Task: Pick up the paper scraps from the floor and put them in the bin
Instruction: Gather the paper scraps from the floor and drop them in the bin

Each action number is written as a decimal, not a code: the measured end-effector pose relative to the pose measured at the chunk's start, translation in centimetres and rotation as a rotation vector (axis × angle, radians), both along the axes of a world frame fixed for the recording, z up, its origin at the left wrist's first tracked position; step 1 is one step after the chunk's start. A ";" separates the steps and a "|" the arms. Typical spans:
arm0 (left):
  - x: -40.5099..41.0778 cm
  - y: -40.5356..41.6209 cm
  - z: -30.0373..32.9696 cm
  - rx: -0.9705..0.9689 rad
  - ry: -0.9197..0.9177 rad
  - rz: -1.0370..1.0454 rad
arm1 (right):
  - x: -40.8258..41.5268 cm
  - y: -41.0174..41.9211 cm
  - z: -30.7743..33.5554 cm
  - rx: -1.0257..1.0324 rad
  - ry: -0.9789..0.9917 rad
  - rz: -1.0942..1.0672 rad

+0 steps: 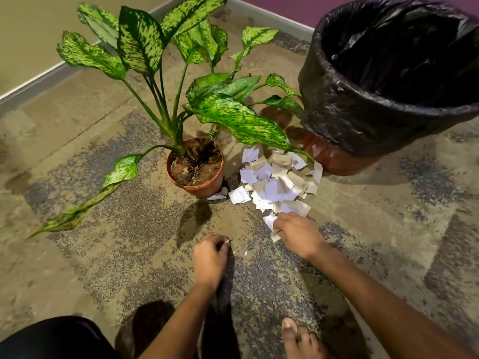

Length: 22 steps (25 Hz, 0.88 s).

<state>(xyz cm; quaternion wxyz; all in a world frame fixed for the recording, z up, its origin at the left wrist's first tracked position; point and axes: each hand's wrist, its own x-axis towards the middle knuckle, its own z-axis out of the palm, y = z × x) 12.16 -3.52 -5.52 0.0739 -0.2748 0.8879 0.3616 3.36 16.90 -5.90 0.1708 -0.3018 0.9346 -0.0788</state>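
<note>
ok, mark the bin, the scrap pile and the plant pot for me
bin (334,99), head view, liner-covered outer wall
scrap pile (274,185), head view, middle of the heap
plant pot (204,189), head view, front rim

Paper scraps (277,181): thin matt paper, white and beige, torn-edged. Bin (344,164): terracotta-coloured, lined with a glossy, crinkled black plastic bag (363,112). Plant pot (204,189): smooth brown plastic. Floor (116,229): rough, mottled matt carpet.

A single wide-angle head view looks forward and steeply down from above a crouching person, close over both forearms and the carpet (103,255), reaching ahead to the wall corner, edges bending with lens distortion
</note>
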 end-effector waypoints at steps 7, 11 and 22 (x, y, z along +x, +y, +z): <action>0.5 -0.7 0.0 0.085 -0.073 -0.073 | -1.8 1.3 1.0 -0.196 -0.168 -0.350; 1.6 -0.1 -0.4 0.013 -0.071 -0.166 | -1.9 1.0 1.1 0.043 -0.147 -0.306; 1.7 2.6 -0.2 -0.199 -0.169 -0.300 | -0.6 -2.0 1.0 0.301 -0.087 -0.078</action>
